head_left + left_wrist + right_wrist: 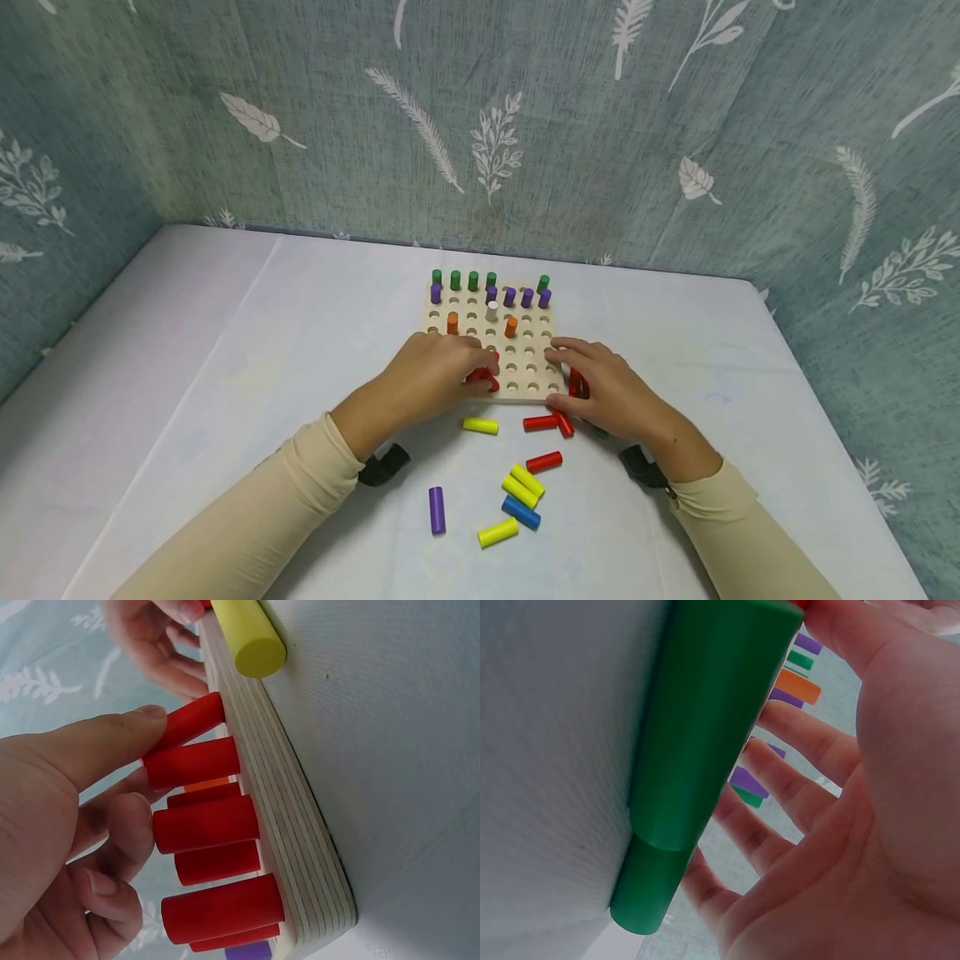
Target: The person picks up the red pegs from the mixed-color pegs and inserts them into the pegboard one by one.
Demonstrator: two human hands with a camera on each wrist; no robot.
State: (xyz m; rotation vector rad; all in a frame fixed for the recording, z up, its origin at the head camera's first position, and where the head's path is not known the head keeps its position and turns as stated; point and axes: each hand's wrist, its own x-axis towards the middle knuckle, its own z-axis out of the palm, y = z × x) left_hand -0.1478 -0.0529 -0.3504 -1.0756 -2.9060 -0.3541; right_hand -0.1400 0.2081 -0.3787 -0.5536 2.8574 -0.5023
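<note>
A wooden peg board [525, 399] lies on the table, its holes partly filled. At its near left corner my left hand [438, 371] pinches a red peg [193, 720] between thumb and finger; the peg leans at the board's edge beside several standing red pegs [217, 825]. My right hand [611, 387] rests at the board's right side, fingers spread and fairly straight along the edge, thumb by the near right corner. Under that hand, red pegs [575, 383] and green pegs [705, 727] lie beside the board, partly hidden.
Green pegs [473, 281], purple pegs [510, 297], orange pegs [511, 327] and one white peg [492, 311] stand in the board. Loose on the white table [262, 350] lie red [543, 462], yellow [498, 532], blue [521, 512] and purple pegs [437, 510]. A patterned cloth hangs behind.
</note>
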